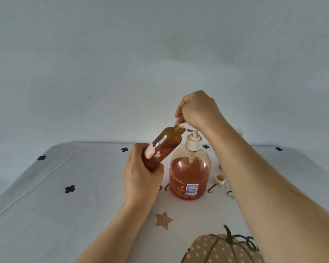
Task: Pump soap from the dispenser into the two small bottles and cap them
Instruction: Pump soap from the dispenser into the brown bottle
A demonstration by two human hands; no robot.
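The clear round soap dispenser (190, 177) is standing mid-table on the white cloth (84, 186). The right hand (198, 111) is clasping its white pump head (195, 134) with curled fingers, and the left hand (141, 175) is gripping the tilted small amber bottle (164, 144), neck at the nozzle.

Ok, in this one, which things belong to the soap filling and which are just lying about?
Job in hand:
small bottle, tilted in the left hand, mouth at the spout
dispenser, right hand on its pump
loose cap, lying right of the dispenser

Lying about:
only the printed tablecloth
No second bottle shows clearly.
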